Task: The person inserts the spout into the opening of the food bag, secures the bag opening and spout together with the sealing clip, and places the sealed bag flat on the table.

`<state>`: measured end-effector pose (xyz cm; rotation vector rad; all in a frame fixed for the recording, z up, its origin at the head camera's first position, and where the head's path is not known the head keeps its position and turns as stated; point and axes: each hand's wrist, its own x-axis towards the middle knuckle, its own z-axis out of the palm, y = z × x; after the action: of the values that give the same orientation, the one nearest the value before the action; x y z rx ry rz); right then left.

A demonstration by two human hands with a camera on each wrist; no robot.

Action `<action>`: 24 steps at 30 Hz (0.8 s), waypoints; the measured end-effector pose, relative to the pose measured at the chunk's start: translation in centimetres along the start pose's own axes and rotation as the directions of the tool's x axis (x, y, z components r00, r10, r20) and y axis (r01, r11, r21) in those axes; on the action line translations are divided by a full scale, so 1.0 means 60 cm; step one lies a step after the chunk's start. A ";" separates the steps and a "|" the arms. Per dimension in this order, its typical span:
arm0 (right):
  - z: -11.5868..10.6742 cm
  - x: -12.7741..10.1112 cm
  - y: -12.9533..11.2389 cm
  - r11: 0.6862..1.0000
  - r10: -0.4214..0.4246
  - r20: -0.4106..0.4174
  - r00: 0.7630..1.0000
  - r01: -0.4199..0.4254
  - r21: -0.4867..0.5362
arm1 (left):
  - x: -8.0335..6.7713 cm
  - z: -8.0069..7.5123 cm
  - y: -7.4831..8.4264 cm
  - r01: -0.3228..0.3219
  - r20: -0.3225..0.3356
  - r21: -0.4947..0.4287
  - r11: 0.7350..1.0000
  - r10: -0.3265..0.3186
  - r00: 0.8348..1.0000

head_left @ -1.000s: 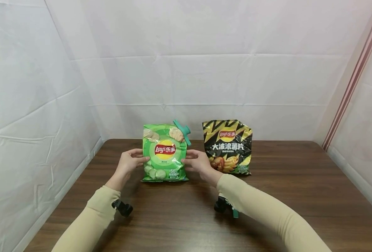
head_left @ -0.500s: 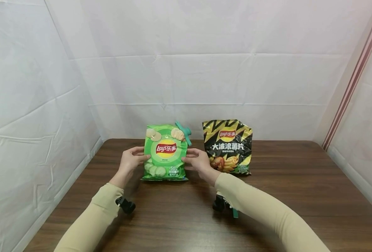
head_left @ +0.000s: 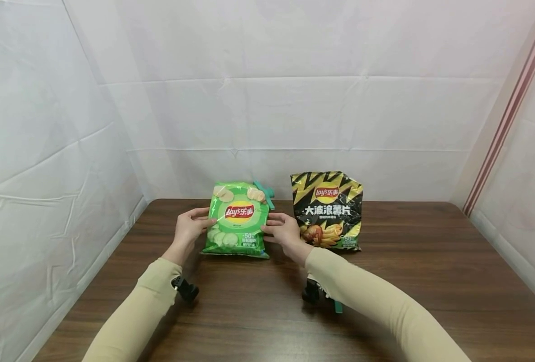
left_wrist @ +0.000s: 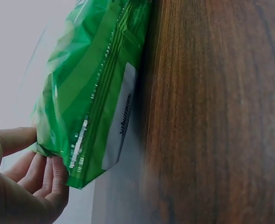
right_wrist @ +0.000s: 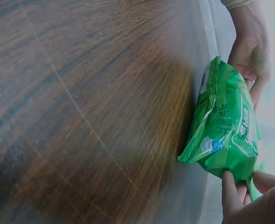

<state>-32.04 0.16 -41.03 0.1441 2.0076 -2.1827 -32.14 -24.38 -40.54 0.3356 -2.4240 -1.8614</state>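
At far left, white sheeting (head_left: pixel 46 151) borders the counter (head_left: pixel 412 281). The left hand (head_left: pixel 188 234) grips the left edge of the green chip bag (head_left: pixel 239 223), thumb in front. The bag is at the rear of the counter, left of centre, front panel facing the wearer, leaning back. A teal clip (head_left: pixel 266 195) sits at its upper right corner. The right hand (head_left: pixel 285 234) grasps the right edge. Just beyond, a black-and-yellow chip bag (head_left: pixel 327 208) stands upright.
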 end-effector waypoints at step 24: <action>0.001 0.005 0.006 0.997 0.074 0.010 0.997 -0.074 0.035 | 0.017 0.008 -0.010 0.055 0.013 -0.005 0.998 -0.055 0.998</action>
<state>-32.27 0.09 -41.41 0.2097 1.9276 -2.1706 -33.15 -24.29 -41.29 0.3954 -2.4417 -1.8981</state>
